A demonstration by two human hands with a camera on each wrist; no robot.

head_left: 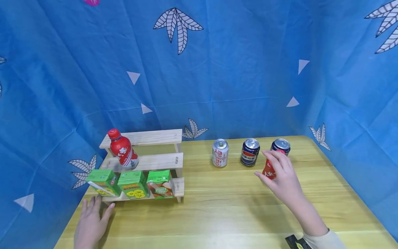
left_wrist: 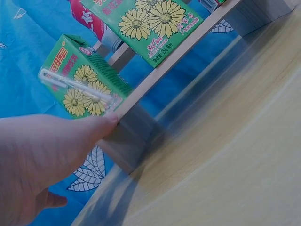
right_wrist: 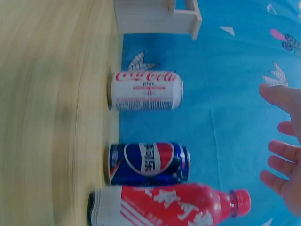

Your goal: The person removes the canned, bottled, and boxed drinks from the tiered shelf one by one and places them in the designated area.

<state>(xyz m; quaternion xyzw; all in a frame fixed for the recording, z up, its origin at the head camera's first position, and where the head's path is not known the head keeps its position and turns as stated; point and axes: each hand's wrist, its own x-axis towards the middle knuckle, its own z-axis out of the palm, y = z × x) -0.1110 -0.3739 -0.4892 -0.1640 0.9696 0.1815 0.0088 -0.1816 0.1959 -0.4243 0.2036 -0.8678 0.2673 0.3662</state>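
My left hand is at the front left corner of a wooden tiered rack, fingers extended. In the left wrist view its thumb lies against the shelf edge beside a green drink carton with a straw on its front. My right hand, fingers spread and holding nothing, is over a red plastic bottle that it partly hides. In the right wrist view the bottle stands below the fingers, its red cap apart from them. Behind this bottle is a dark blue can, partly covered by the hand.
Two more green-topped cartons share the rack's lowest tier. Another red bottle stands on the tier above. A white Coca-Cola can and a blue Pepsi can stand on the table. Blue cloth hangs behind.
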